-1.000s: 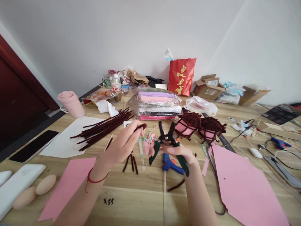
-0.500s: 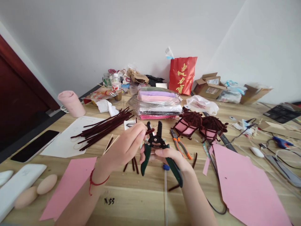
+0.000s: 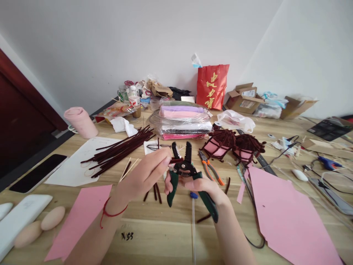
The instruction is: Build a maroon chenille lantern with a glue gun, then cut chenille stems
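- Fingers of the left hand [image 3: 143, 176] pinch a short dark-maroon fuzzy pipe-cleaner piece [image 3: 175, 160], holding its free end between the parted blades of the green-handled black wire-stripper pliers [image 3: 184, 173].
- Right hand [image 3: 205, 186] is wrapped around the pliers' green grips just below the pivot, thumb on top; the blades stand apart, pointing up and away from the person.
- Far left on the light wooden table [image 3: 154, 235] lie a black smartphone [image 3: 38, 173], a white flat case [image 3: 20, 217] and two beige egg-shaped sponges [image 3: 41, 225].
- Beyond the left forearm lies a pink paper sheet [image 3: 79, 221], then a white paper sheet [image 3: 79, 162] with a bundle of long dark-maroon pipe cleaners [image 3: 121, 149] lying partly across it.
- Several short cut maroon pieces [image 3: 154, 192] lie on the table just under the hands.
- Right of the pliers rest small orange-handled pliers [image 3: 211, 168], and behind them two small pink lanterns framed in maroon pipe cleaner [image 3: 234, 144], side by side.
- A large pink paper sheet [image 3: 286, 217] covers the table at the right.
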Demonstrator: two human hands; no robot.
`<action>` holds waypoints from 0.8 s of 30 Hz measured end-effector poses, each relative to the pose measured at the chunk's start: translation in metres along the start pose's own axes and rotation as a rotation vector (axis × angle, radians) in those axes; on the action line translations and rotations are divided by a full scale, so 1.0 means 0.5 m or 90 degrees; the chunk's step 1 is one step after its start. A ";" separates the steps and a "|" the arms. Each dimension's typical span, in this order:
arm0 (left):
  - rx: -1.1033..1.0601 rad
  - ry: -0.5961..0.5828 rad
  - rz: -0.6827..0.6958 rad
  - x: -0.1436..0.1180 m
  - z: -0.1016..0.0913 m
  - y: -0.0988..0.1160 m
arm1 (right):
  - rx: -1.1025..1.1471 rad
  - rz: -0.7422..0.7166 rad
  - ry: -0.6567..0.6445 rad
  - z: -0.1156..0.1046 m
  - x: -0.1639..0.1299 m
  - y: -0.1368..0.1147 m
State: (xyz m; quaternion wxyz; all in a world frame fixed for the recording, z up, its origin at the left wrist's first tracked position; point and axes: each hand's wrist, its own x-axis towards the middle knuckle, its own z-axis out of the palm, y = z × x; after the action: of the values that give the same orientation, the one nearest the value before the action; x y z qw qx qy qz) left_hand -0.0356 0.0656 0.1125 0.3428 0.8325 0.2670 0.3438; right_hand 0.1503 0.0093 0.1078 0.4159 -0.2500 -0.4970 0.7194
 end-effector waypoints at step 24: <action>0.208 -0.098 -0.118 0.013 -0.073 -0.041 | -0.403 -0.049 0.340 -0.080 -0.067 -0.034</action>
State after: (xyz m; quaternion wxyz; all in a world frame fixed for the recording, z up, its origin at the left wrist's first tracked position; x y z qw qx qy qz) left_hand -0.0635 0.0970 0.1187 0.2529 0.8728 0.3673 0.1981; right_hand 0.2049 0.0040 0.1067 0.4595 -0.5242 -0.5775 0.4249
